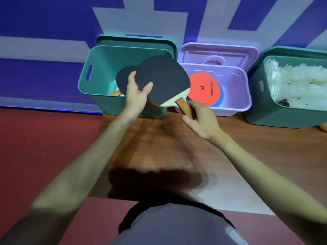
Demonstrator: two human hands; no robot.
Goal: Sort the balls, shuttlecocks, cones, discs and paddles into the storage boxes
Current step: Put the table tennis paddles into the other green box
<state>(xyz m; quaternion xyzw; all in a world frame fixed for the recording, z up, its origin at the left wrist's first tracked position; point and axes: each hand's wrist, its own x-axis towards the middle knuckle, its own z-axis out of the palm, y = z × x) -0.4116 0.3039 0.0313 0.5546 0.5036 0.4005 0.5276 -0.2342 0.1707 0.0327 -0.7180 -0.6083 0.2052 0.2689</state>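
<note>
I hold a black-faced table tennis paddle [163, 80] over the near rim of a green storage box [99, 68]. My left hand [137, 93] pinches the edge of its blade between thumb and fingers. My right hand [200, 119] grips its wooden handle. Another black paddle [123, 76] lies inside the green box, partly hidden behind my left hand. A lilac box [245, 96] to the right contains an orange disc [203, 89] on top of a blue one. A second green box [260, 103] at far right is full of white shuttlecocks [297, 84].
The three boxes stand in a row against a blue and grey wall, with lids propped behind the left green and lilac boxes. A wooden board [159, 147] lies on the red floor in front of them. My torso fills the bottom centre.
</note>
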